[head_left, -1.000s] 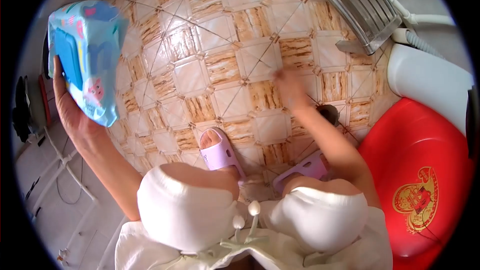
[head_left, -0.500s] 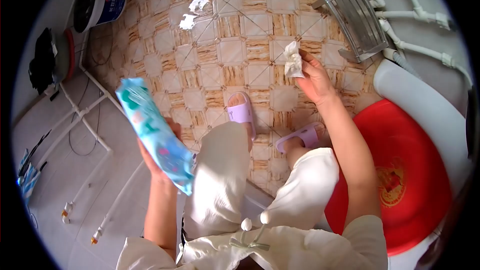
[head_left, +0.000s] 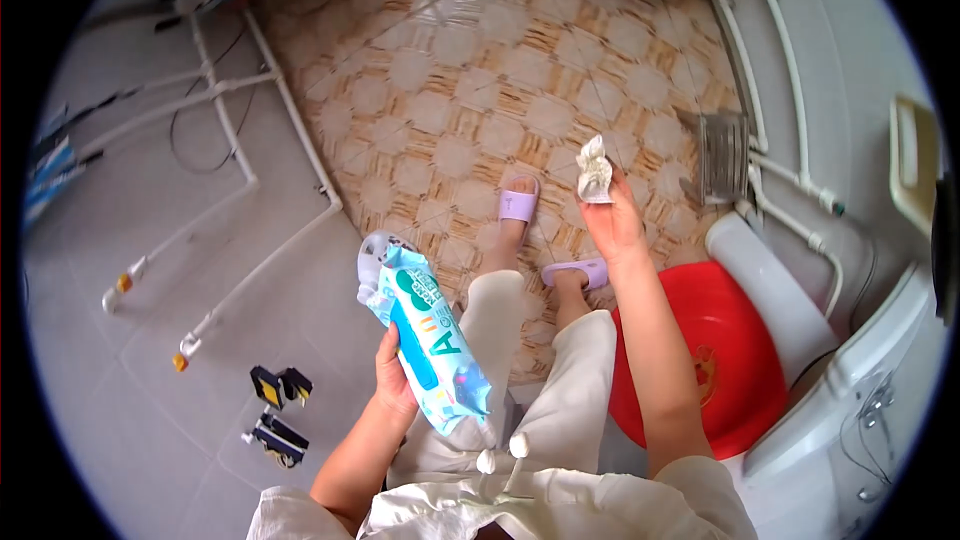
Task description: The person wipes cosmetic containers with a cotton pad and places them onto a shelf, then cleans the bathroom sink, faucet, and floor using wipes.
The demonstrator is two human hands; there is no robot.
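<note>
My left hand (head_left: 396, 372) is wrapped around a light blue pack of wet wipes (head_left: 432, 335), tilted in front of my left leg. A translucent grey-white object (head_left: 376, 258) shows partly behind the pack's upper end; I cannot make out what it is. Out ahead to the right, my right hand (head_left: 614, 225) pinches a crumpled white wipe (head_left: 594, 172) with greyish marks. The wipe is held up above the tiled floor (head_left: 460, 130), touching nothing else.
To my right are a red basin (head_left: 745, 365) with a gold print, a white toilet tank (head_left: 768, 270) and a washbasin (head_left: 840, 370). A metal rack (head_left: 722, 158) stands by white wall pipes (head_left: 775, 175). More pipes (head_left: 270, 275) run along the grey wall at left.
My view has turned toward the right and back. The wipes pack has come closer to my lap, its printed face now turned up. The wipe stays in my right hand.
</note>
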